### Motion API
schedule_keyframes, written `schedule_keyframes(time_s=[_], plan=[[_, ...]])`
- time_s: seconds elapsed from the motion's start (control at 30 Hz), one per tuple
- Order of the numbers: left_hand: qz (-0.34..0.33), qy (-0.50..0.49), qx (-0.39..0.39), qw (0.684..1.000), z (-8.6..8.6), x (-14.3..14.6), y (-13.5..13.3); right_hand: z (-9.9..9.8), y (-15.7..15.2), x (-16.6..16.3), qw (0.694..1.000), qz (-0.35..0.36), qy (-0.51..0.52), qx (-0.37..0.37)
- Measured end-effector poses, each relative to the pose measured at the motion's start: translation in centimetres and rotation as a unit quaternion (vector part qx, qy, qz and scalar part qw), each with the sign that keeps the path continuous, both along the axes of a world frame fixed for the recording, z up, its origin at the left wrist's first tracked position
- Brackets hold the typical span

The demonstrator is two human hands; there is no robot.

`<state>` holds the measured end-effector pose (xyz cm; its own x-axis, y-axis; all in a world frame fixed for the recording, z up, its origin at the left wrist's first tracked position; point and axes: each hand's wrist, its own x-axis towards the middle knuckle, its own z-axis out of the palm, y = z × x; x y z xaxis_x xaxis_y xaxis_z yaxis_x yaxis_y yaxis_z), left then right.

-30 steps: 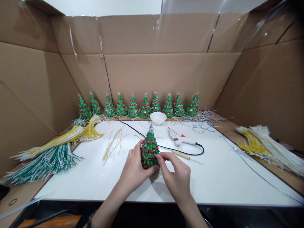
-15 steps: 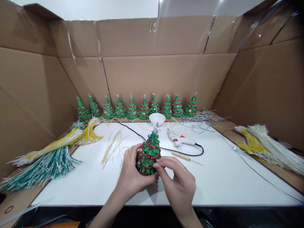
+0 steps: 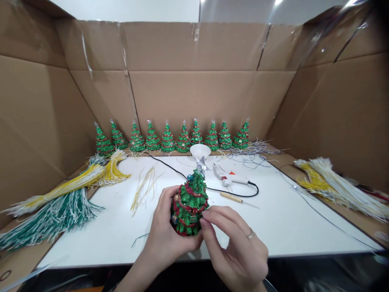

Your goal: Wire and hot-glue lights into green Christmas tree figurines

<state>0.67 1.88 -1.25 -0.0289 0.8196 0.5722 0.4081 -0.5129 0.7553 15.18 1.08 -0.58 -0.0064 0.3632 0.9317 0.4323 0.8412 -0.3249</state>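
Decorated tree [image 3: 192,200]: lower centre of frame, near upright, top leaning slightly right. Left hand [image 3: 164,229] nearer, clasped round left side and base. Right hand [image 3: 235,245] at right edge, fingertips pinched; anything between them indiscernible. White bowl [image 3: 200,151] mid-frame, beyond treetop; contents not discernible.

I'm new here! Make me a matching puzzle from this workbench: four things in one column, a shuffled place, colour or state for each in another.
1. Decorated tree
2. Bowl
3. Glue gun
4. Pointed tool

A. Joined to a black cord
B. Has a tan handle
C. Gripped by the left hand
D. White, just in front of the row of trees

Pairs: 1-C, 2-D, 3-A, 4-B
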Motion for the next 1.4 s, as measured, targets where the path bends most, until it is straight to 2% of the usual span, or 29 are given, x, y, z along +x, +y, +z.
schedule_keyframes(time_s=[0.13,0.33,0.63,0.77,0.9,1.0,1.13,1.3,1.4], plan=[[0.011,-0.002,-0.020,1.000,0.9,0.0,-0.3,0.6,0.1,-0.4,0.997,-0.057,-0.027,0.054],[0.004,-0.037,-0.047,0.998,1.3,0.2,-0.6,0.9,0.1,-0.8,0.996,-0.047,-0.021,0.073],[-0.015,-0.104,-0.102,0.989,1.5,0.3,-0.6,1.8,0.2,-0.7,0.998,-0.049,-0.023,0.041],[-0.035,-0.162,-0.136,0.977,1.6,0.2,-0.7,1.3,0.1,-0.3,1.000,-0.027,0.000,0.010],[-0.034,-0.278,-0.151,0.948,1.4,-0.2,-0.5,-1.1,-0.8,0.1,0.994,-0.019,0.103,0.032],[-0.041,-0.387,-0.164,0.906,1.2,-0.6,0.0,-3.3,-1.6,-0.3,0.989,-0.004,0.143,0.021],[-0.073,-0.466,-0.197,0.859,1.3,-1.2,0.4,-5.0,-1.8,-2.0,0.996,-0.009,0.071,-0.060],[-0.075,-0.518,-0.221,0.823,1.6,-1.6,0.2,-5.3,-0.8,-3.3,0.997,0.053,-0.032,-0.039],[-0.071,-0.539,-0.228,0.808,1.7,-1.6,0.1,-5.1,-0.1,-3.6,0.993,0.079,-0.060,-0.061]])
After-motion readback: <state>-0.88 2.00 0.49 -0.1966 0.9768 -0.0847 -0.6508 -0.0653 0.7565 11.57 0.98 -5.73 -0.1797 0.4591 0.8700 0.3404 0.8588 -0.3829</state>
